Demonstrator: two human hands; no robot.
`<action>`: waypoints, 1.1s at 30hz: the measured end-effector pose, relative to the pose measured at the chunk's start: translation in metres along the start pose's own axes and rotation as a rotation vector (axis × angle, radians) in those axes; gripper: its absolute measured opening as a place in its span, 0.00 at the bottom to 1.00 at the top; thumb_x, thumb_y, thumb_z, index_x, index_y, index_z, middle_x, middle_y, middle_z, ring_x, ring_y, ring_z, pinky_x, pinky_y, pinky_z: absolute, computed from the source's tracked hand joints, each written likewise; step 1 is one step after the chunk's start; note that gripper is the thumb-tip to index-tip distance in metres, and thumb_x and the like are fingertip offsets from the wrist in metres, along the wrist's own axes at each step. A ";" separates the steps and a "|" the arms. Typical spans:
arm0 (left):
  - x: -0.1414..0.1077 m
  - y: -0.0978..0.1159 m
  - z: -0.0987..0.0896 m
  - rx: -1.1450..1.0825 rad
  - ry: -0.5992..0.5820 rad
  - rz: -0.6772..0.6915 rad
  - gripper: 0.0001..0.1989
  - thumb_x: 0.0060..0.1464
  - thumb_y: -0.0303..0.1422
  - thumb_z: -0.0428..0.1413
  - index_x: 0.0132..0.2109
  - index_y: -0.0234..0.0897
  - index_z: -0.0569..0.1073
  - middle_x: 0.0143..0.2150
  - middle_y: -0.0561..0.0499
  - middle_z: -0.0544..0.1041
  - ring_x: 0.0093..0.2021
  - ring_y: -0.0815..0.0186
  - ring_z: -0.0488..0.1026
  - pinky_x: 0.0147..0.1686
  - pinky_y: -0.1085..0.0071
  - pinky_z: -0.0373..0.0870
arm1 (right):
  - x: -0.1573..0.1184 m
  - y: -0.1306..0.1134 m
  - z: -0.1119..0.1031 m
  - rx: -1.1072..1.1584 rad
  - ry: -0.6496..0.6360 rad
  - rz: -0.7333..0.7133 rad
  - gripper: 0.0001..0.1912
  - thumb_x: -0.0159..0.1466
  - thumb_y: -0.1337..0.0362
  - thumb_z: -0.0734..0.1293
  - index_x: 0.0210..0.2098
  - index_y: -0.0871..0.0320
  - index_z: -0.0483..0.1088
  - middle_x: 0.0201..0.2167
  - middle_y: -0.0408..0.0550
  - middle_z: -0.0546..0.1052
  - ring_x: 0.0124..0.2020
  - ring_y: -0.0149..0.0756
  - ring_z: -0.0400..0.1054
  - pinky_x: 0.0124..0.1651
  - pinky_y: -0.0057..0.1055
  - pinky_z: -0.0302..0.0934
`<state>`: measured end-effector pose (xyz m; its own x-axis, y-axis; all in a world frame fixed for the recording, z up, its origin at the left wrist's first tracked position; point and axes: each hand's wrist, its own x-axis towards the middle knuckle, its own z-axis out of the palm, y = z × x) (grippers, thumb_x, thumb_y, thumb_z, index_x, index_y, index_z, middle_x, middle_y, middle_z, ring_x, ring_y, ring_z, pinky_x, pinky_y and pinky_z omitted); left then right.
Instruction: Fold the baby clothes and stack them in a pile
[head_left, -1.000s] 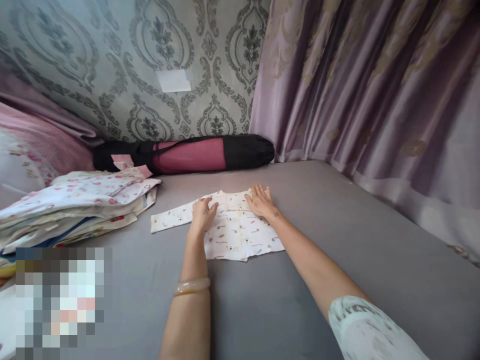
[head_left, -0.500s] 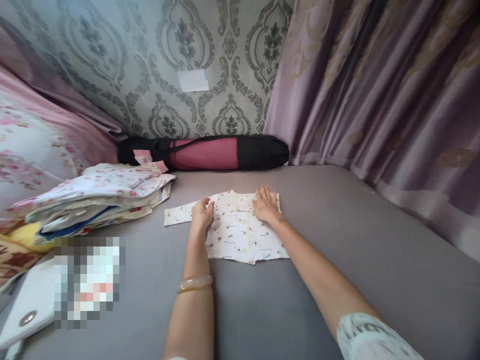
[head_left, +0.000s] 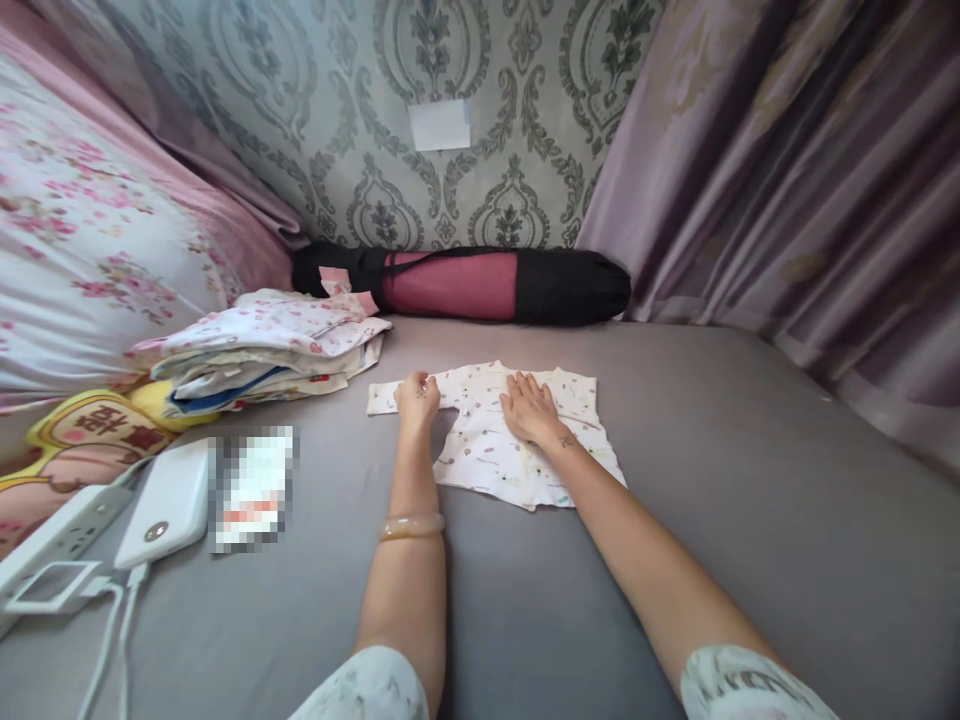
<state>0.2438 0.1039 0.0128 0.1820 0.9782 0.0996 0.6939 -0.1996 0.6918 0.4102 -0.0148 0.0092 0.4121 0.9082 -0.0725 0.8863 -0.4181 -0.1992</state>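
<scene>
Gently | right hand (head_left: 531,408): fingers outstretched, shirt (head_left: 487,440) beneath them | left hand (head_left: 418,397): fingers curled, sleeve (head_left: 383,398) at them, pinch I can't tell | I'd press evenly, smoothing outward

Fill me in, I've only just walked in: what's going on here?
A person is handling a small printed top laid out on a grey surface. The left hand is at the sleeve stretched out to the left, its fingers curled; I can't tell whether they grip it. The right hand rests flat on the upper part. A pile of clothes lies to the left.
</scene>
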 end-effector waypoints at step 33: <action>0.024 -0.034 -0.037 -0.208 0.349 -0.337 0.14 0.49 0.34 0.51 0.41 0.33 0.74 0.39 0.38 0.77 0.46 0.48 0.74 0.47 0.54 0.68 | 0.048 -0.048 -0.031 0.005 -0.298 -0.189 0.42 0.60 0.41 0.62 0.69 0.50 0.50 0.68 0.56 0.52 0.69 0.58 0.38 0.64 0.47 0.42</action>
<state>0.1984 0.1367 0.0183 -0.2946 0.9541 0.0545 0.5149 0.1104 0.8501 0.3944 0.0485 0.0453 0.1604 0.9350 -0.3162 0.9396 -0.2428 -0.2412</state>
